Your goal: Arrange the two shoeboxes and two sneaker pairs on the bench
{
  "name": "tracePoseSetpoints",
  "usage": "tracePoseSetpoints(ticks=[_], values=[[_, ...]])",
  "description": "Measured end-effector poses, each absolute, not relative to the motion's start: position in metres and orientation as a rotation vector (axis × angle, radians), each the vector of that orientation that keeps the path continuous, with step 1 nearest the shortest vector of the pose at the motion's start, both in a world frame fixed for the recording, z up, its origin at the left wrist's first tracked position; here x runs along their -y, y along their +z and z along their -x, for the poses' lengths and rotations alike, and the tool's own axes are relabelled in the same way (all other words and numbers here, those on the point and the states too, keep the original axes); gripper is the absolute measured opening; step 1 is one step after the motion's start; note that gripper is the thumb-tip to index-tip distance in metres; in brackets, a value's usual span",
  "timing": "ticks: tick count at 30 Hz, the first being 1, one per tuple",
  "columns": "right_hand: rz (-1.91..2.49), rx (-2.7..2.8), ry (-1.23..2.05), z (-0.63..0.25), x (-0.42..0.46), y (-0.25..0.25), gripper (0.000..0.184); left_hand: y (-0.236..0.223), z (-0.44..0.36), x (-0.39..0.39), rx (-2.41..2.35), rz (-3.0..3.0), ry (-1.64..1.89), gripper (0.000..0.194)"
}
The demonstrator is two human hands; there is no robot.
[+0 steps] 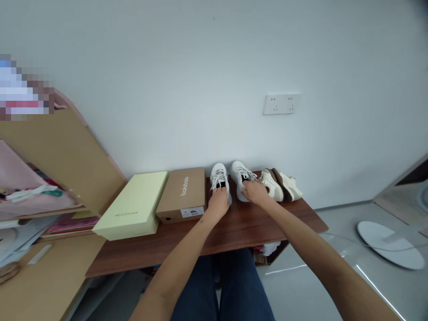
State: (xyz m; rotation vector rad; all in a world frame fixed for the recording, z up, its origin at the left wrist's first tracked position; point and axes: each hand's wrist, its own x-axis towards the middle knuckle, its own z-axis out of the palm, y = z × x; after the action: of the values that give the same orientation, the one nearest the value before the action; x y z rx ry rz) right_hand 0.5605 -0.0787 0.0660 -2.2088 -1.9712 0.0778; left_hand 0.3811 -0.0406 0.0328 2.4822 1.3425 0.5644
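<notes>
Two white lace-up sneakers stand on the dark wooden bench (234,229), toes toward the wall. My left hand (219,201) is closed round the heel end of the left white sneaker (219,171), hiding that part. The right white sneaker (236,169) is gripped by my right hand (256,191) at its opening, with the thumb side over the rim. Just right of that hand sits a pair of cream shoes with brown soles: one cream shoe (274,189) upright, the other cream shoe (290,185) lying on its side against it.
Left of the sneakers are a brown shoebox (190,189) and a pale yellow box (140,196). A desk (43,285) with papers and a shelf adjoins at far left. The wall socket (282,104) is above; a round white base (391,245) stands on the floor right.
</notes>
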Motion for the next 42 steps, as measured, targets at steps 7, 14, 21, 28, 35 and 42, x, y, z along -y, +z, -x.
tracePoseSetpoints(ticks=[7, 14, 21, 28, 35, 42], values=[[2.193, 2.006, 0.129, -0.546, 0.075, 0.05, 0.026, 0.028, -0.38, 0.04, -1.359, -2.493, 0.441, 0.036], [2.221, 1.997, 0.161, -0.543, 0.075, 0.046, 0.027, 0.03, -0.386, 0.044, -1.39, -2.53, 0.344, 0.034], [2.269, 2.12, 0.116, -0.542, 0.074, 0.04, 0.028, 0.031, -0.389, 0.046, -1.464, -2.515, 0.133, 0.034], [2.225, 2.105, 0.044, -0.544, 0.076, 0.038, 0.029, 0.037, -0.39, 0.052, -1.555, -2.592, 0.115, 0.033], [2.063, 1.984, -0.114, -0.578, 0.092, 0.061, 0.033, 0.054, -0.404, 0.066, -1.507, -2.706, 0.335, 0.047], [2.129, 1.778, -0.226, -0.646, 0.121, 0.069, 0.03, 0.06, -0.443, 0.081, -1.31, -2.778, 0.482, 0.048]])
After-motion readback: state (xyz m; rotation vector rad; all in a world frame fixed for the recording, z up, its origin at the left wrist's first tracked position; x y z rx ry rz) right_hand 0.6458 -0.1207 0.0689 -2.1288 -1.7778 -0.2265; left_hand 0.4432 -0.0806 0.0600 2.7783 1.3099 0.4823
